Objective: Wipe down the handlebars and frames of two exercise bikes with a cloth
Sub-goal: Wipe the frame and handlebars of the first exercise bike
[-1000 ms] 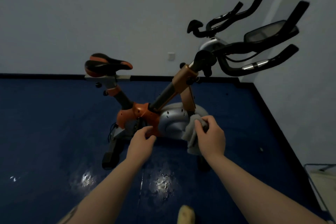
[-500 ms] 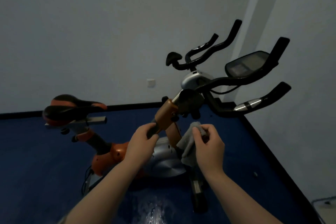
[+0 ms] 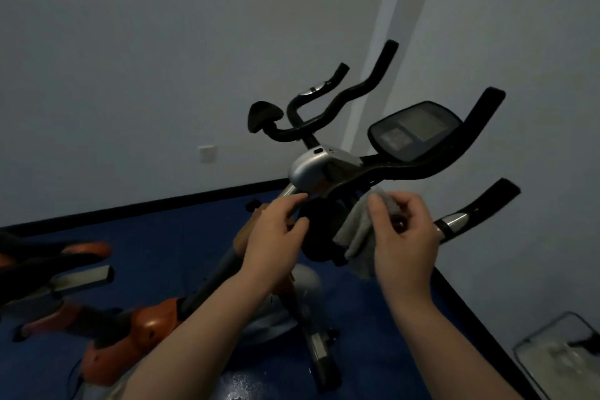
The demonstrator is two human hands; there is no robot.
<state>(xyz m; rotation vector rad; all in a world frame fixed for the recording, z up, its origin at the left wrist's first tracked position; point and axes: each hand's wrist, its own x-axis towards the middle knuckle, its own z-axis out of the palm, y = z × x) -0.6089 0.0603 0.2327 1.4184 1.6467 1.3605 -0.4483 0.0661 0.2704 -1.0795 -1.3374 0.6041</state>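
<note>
My right hand (image 3: pixel 404 237) pinches the crumpled grey cloth (image 3: pixel 357 234); my left hand (image 3: pixel 276 237), loosely curled, touches the black handlebar stem (image 3: pixel 319 230). The dangling cloth could snag there.

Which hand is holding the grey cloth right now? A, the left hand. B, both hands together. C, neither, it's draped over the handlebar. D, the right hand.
D: the right hand pinches the grey cloth, which hangs from its fingers just below the handlebar, while the left hand rests on the bike's stem area without touching the cloth.
</note>
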